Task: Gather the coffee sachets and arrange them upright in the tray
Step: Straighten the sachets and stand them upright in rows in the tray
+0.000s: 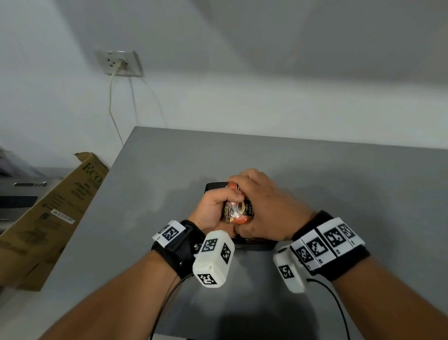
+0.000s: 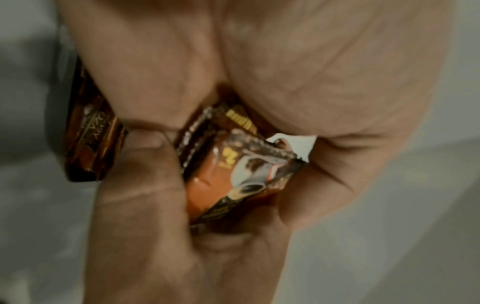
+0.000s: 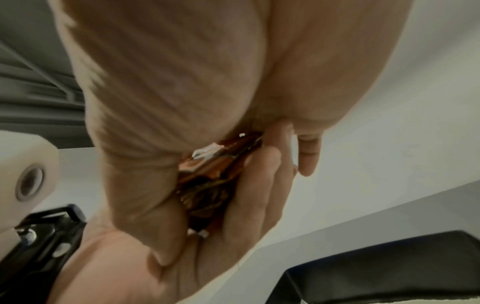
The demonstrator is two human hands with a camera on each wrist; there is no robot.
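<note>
A bundle of orange-and-brown coffee sachets [image 1: 239, 209] is clamped between both hands above a black tray [image 1: 214, 187] on the grey table. My left hand [image 1: 216, 208] grips the bundle from the left with curled fingers. My right hand [image 1: 264, 210] wraps over its top and right side. The left wrist view shows the coffee sachets [image 2: 233, 174] with a printed cup, squeezed between the palms. In the right wrist view the sachets' edges [image 3: 210, 176] show between the fingers, with the black tray [image 3: 384, 265] at the lower right. Most of the tray is hidden by the hands.
The grey table [image 1: 346, 175] stretches back to a white wall. A long cardboard box [image 1: 43, 221] leans at the table's left edge. A wall socket [image 1: 118, 62] with a plugged cable hangs behind. Cables trail from both wrist cameras toward me.
</note>
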